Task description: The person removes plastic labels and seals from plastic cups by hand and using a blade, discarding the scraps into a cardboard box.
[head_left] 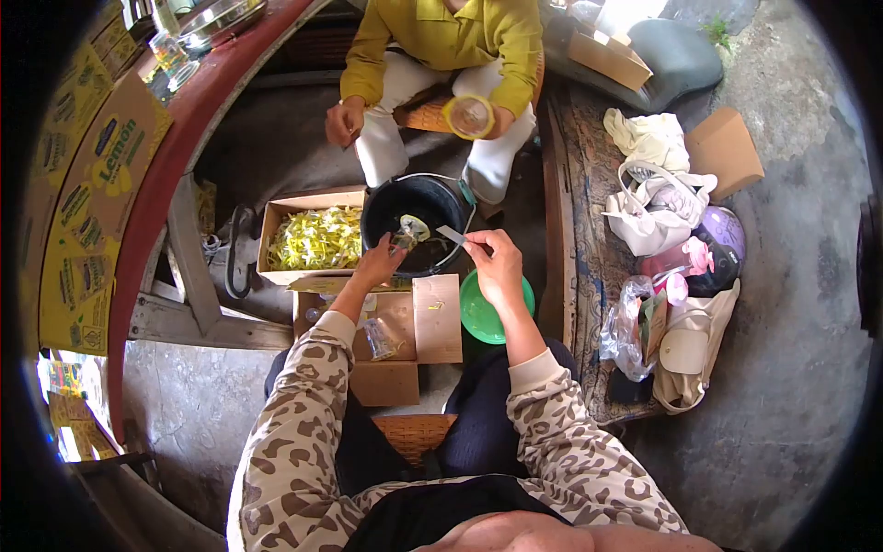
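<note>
My left hand (380, 261) reaches over the near left rim of a black bucket (375, 216). Its fingers are closed on a clear plastic cup (414, 228) with a pale yellowish rim, tilted above the bucket's inside. At the bucket's right side, my right hand (497, 267) pinches a small flat greyish blade (451, 235) between thumb and fingers. The blade points toward the cup, apart from it. Below my right hand lies a green round basin (497, 317). An open cardboard box (391, 331) between my knees holds a few clear plastic cups (377, 340).
A box of yellow and white strips (317, 239) stands left of the bucket. Opposite sits a person in a yellow shirt (441, 41), holding a yellow-rimmed cup (469, 117). Bags (658, 207) lie on a patterned bench at right. A red-edged table (152, 212) stands left.
</note>
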The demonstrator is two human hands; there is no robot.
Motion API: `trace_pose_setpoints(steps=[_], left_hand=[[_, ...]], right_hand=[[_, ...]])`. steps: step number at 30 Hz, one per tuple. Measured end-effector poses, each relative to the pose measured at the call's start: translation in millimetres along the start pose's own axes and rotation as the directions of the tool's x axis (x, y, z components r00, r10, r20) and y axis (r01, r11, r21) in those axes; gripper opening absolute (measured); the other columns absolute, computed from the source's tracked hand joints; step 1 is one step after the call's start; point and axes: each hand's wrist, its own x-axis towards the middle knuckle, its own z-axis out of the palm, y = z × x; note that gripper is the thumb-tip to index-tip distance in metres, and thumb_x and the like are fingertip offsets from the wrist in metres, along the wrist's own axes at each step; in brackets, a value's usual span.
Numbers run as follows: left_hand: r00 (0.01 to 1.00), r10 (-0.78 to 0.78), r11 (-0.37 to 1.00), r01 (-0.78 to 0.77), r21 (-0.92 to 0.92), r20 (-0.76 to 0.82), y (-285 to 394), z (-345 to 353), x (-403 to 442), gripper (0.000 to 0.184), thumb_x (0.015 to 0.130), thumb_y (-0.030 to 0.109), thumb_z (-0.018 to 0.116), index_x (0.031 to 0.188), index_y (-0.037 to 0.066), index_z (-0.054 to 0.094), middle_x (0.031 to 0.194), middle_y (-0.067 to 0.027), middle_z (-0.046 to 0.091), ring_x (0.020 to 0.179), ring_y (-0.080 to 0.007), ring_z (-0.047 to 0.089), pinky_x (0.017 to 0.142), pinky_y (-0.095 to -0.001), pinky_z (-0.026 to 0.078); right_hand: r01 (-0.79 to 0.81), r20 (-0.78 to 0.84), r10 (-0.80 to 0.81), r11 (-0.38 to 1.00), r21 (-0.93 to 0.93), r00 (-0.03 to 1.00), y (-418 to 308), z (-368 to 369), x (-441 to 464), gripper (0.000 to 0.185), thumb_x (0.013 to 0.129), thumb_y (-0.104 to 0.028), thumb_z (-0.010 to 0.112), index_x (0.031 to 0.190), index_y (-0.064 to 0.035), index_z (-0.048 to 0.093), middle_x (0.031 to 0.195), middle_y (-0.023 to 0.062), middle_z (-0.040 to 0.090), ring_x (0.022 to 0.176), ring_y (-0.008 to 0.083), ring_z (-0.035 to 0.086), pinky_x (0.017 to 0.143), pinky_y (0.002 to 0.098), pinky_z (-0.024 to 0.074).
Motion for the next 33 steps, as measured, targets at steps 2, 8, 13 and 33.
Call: trace_pose_setpoints(steps=[2,8,13,33], left_hand=[[0.986,-0.067,0.91,0.123,-0.396,0.151,26.3,-23.9,-24.6,0.065,0.093,0.036,0.064,0.145,0.01,0.036,0.107,-0.0197,0.064,0.079,-0.0289,0.069,0.064,-0.0422,0.059],[0.988,0.152,0.851,-0.114,-0.512,0.033,32.3,-39.2,-60.0,0.057,0.094,0.025,0.065,0.141,0.01,0.036,0.098,-0.0097,0.06,0.081,-0.0165,0.06,0.071,-0.031,0.053],[0.963,0.243,0.741,-0.26,-0.619,-0.114,65.8,-52.5,-101.1,0.061,0.09,0.009,0.068,0.14,0.008,0.033,0.107,-0.0105,0.059,0.097,-0.0156,0.058,0.083,-0.0292,0.048],[0.87,0.249,0.822,-0.423,-0.381,-0.426,67.5,-71.3,-160.5,0.059,0.07,0.011,0.084,0.12,0.0,0.055,0.114,-0.011,0.064,0.106,-0.0199,0.063,0.093,-0.0328,0.049]], right_hand=[[0.022,-0.006,-0.022,1.0,0.006,1.0,3.1,1.7,0.9,0.011,0.082,-0.007,0.074,0.092,-0.0057,0.073,0.086,0.0101,0.066,0.076,0.0245,0.066,0.071,0.0361,0.0506],[-0.002,-0.023,0.002,0.999,-0.041,1.0,-3.5,0.2,2.0,0.012,0.084,-0.006,0.073,0.095,-0.0041,0.072,0.088,0.0105,0.066,0.078,0.0217,0.065,0.072,0.0322,0.0498],[0.1,-0.051,-0.1,0.995,-0.007,0.994,-10.1,6.6,-5.0,0.008,0.082,-0.01,0.074,0.091,-0.009,0.072,0.083,0.0057,0.064,0.076,0.0227,0.064,0.075,0.0366,0.0443],[0.52,0.199,-0.493,0.847,-0.113,0.847,-55.3,10.0,-31.8,0.011,0.081,-0.006,0.072,0.087,-0.0149,0.074,0.084,-0.002,0.062,0.083,0.02,0.057,0.083,0.0335,0.0384]])
